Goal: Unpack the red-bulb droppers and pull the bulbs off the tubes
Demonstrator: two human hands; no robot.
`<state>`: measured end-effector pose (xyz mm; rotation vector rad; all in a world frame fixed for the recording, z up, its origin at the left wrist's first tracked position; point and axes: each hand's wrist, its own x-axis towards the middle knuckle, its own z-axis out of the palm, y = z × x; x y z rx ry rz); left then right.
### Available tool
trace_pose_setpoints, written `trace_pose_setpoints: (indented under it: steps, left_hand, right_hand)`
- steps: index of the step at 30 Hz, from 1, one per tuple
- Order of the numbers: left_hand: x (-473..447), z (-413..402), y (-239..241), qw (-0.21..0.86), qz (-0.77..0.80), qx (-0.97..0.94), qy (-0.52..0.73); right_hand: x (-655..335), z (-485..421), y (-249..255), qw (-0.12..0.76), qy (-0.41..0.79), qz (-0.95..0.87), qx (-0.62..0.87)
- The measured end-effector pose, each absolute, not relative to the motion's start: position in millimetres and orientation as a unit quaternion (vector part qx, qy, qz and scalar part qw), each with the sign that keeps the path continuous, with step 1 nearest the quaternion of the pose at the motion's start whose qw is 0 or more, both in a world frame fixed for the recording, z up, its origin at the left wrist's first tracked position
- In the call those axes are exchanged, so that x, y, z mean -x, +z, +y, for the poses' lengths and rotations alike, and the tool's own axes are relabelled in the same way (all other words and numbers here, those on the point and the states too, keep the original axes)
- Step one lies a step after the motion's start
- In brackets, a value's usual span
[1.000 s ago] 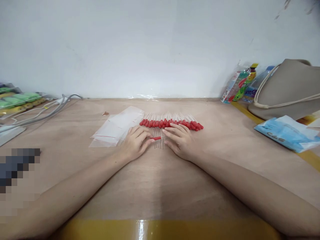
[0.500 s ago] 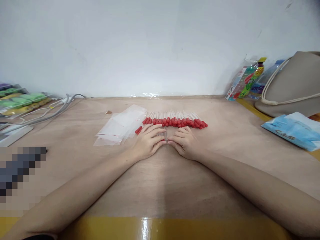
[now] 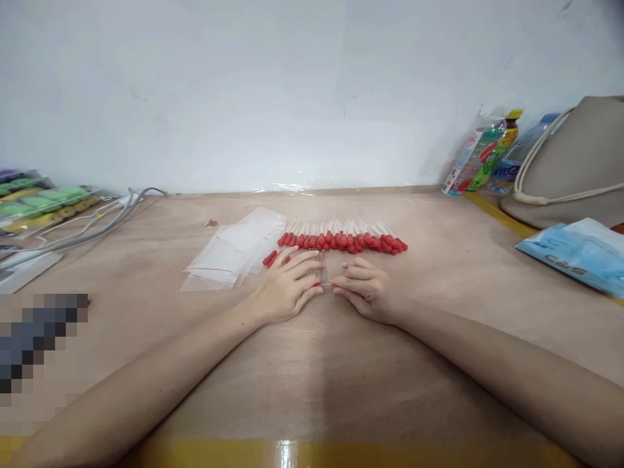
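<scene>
A row of droppers with red bulbs [image 3: 341, 241] lies across the table, their thin clear stems pointing away from me. Just in front of them, my left hand [image 3: 292, 284] curves over several clear tubes [image 3: 322, 266] lying side by side, its fingers and thumb pressed along them. Its palm hides part of the group, and a bit of red shows by its fingertips. At the tubes' right edge, my right hand [image 3: 363, 289] has thumb and forefinger pinched together with the other fingers curled; what lies in the pinch is unclear. Another red bulb [image 3: 270, 259] sits left of my left hand.
Clear zip bags [image 3: 234, 250] lie left of the droppers. Cables [image 3: 114, 220] and packaged green and yellow items [image 3: 43, 203] are at the far left. On the right are drink bottles [image 3: 480, 156], a grey bag [image 3: 578, 156] and a blue tissue pack [image 3: 575, 253]. A wall stands behind.
My right hand has drawn slightly right, away from the left hand, and its fingers have curled in more. The left hand stays over the tubes. The view has shifted slightly.
</scene>
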<state>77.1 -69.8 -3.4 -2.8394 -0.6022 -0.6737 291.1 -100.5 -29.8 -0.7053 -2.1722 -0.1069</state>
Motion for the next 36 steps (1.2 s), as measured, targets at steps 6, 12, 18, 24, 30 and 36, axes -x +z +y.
trace_pose_setpoints:
  steps: [6,12,18,24,30,36]
  left_hand:
    - [-74.1,-73.1,-0.1,0.102,-0.21,0.944,-0.234]
    - [-69.6,-75.9,1.4,0.123,-0.238,0.937,-0.225]
    - [-47.6,-50.8,6.0,0.028,-0.424,0.839,-0.339]
    - [-29.4,-24.3,18.3,-0.022,-0.547,0.78,-0.304]
    - [-29.7,-25.7,16.6,-0.079,-0.574,0.779,-0.239]
    - [-35.5,-24.1,20.5,0.005,-0.547,0.802,-0.239]
  right_hand:
    - [-290.2,-105.2,-26.1,0.412,-0.042,-0.863,0.289]
    - [-295.1,-105.3,-22.9,0.404,-0.078,-0.855,0.315]
    - [-298.6,-102.0,-21.5,0.457,-0.03,-0.784,0.419]
    - [-287.1,-95.1,-25.1,0.421,-0.033,-0.782,0.459]
    - [-286.0,-87.4,-35.2,0.401,-0.043,-0.788,0.465]
    - [-283.4,-94.4,-29.5,0.324,-0.044,-0.825,0.461]
